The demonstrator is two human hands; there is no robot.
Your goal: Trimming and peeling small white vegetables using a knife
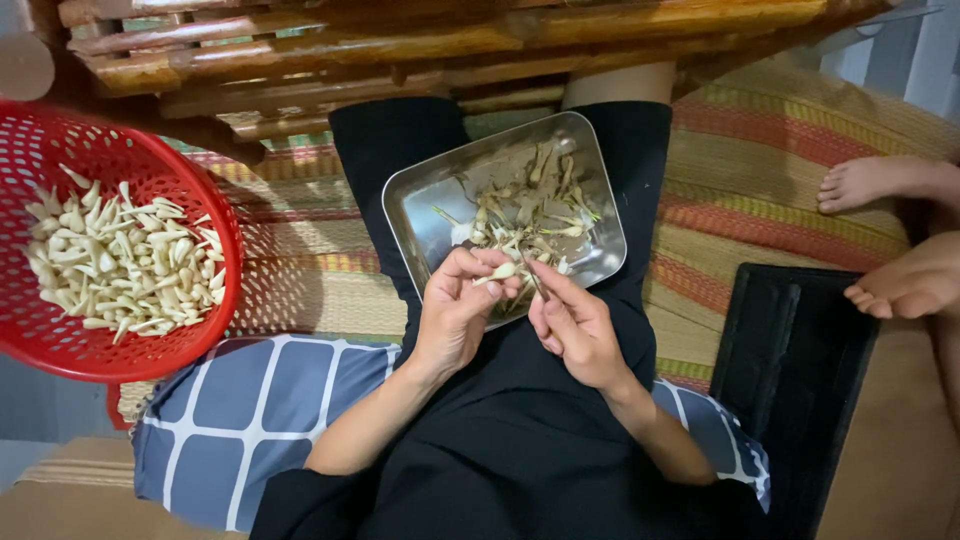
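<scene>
Holding a small white bulb (497, 272) over the metal tray (420, 200) on your lap, your left hand (455, 315) has its fingers clamped on it. Your right hand (575, 325) pinches its peel, fingers together. A red basket (215, 310) of peeled bulbs sits to your left.

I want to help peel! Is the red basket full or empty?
Partly full. The red basket holds a heap of pale peeled pieces over its bottom, but its mesh walls show bare above them.

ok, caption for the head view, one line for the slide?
Left hand holds a small white bulb beside right hand, over a square metal tray of trimmings; red plastic basket alongside.
</scene>
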